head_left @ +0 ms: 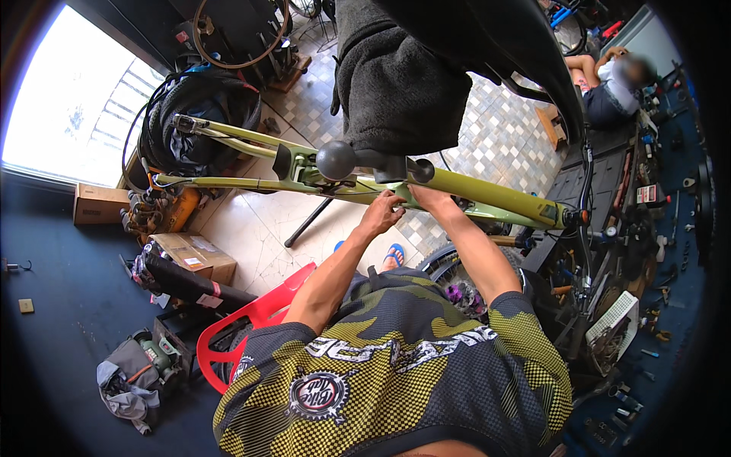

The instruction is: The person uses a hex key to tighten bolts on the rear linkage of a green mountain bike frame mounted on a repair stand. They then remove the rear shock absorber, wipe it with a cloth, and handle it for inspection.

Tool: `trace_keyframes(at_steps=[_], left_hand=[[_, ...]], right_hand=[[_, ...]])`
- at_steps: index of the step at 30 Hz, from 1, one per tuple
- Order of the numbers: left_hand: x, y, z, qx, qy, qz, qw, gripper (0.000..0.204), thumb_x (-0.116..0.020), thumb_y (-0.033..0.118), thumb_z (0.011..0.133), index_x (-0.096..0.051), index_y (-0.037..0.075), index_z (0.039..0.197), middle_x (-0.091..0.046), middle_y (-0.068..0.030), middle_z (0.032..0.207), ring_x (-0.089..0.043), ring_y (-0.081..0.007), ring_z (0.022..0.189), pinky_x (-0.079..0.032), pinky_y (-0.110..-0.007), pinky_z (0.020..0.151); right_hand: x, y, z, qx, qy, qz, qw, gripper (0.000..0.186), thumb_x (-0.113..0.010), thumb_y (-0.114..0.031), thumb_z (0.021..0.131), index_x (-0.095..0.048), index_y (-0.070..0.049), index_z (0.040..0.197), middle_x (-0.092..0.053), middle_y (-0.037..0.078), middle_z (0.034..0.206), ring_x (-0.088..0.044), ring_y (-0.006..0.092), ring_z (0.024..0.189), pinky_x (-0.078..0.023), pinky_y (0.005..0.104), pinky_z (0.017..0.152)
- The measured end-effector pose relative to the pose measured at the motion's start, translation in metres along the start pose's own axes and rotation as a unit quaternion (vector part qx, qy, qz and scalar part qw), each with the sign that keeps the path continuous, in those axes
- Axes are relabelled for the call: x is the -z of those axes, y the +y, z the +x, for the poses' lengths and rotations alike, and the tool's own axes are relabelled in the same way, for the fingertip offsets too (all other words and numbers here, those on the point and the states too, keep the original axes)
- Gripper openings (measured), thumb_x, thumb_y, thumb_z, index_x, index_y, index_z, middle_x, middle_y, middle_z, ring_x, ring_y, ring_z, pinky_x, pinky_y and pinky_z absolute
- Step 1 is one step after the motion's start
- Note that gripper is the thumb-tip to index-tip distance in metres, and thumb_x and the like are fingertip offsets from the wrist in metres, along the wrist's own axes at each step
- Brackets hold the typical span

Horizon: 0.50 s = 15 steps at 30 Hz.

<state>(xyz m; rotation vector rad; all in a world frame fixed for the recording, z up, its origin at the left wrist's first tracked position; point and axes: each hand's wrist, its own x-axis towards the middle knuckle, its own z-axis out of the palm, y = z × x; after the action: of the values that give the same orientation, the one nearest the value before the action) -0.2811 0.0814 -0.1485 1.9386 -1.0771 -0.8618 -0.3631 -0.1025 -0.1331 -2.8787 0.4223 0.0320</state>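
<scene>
Green frame (pixel 491 192): at its middle, left hand (pixel 382 213) curled, right hand (pixel 428 196) half hidden, grips I can't tell; a loose knob (pixel 336 160) might let it slip.

One bare left hand (pixel 382 212), one bare right hand (pixel 429 198) — two. Olive-green metal bicycle frame (pixel 487 191): one. Dark grey fleecy cloth (pixel 403 87): one. Brown cardboard boxes (pixel 100 206): two. Red plastic chair (pixel 263 307): one. White perforated plastic basket (pixel 611 316): one. Beige square wall plate (pixel 26 305): one. Seated person (pixel 615 87): one. Small hand tools (pixel 675 212), right side — many, too small to tally.
</scene>
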Motion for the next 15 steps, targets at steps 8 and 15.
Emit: trace_keyframes(at_steps=[8,15], left_hand=[[-0.001,-0.003,-0.003,-0.004,0.012,0.021,1.0,0.035,-0.075,0.022,0.093,-0.074,0.007,0.123,-0.063,-0.0174,0.125,-0.065,-0.0361,0.114,-0.052,-0.045,0.1],[-0.004,0.0,-0.004,0.01,0.017,0.026,0.999,0.035,-0.074,0.021,0.093,-0.074,0.006,0.124,-0.063,-0.0173,0.124,-0.065,-0.0352,0.111,-0.053,-0.044,0.098]], right_hand=[[-0.015,0.006,0.002,-0.007,0.032,0.052,0.998,0.02,-0.06,-0.019,0.098,-0.073,-0.008,0.109,-0.074,0.021,0.102,-0.071,0.0435,0.091,-0.055,0.0539,0.078],[-0.02,0.012,0.002,0.04,0.058,0.031,0.997,0.016,-0.062,-0.018,0.097,-0.072,-0.008,0.105,-0.074,0.017,0.096,-0.073,0.0389,0.085,-0.055,0.0516,0.073]])
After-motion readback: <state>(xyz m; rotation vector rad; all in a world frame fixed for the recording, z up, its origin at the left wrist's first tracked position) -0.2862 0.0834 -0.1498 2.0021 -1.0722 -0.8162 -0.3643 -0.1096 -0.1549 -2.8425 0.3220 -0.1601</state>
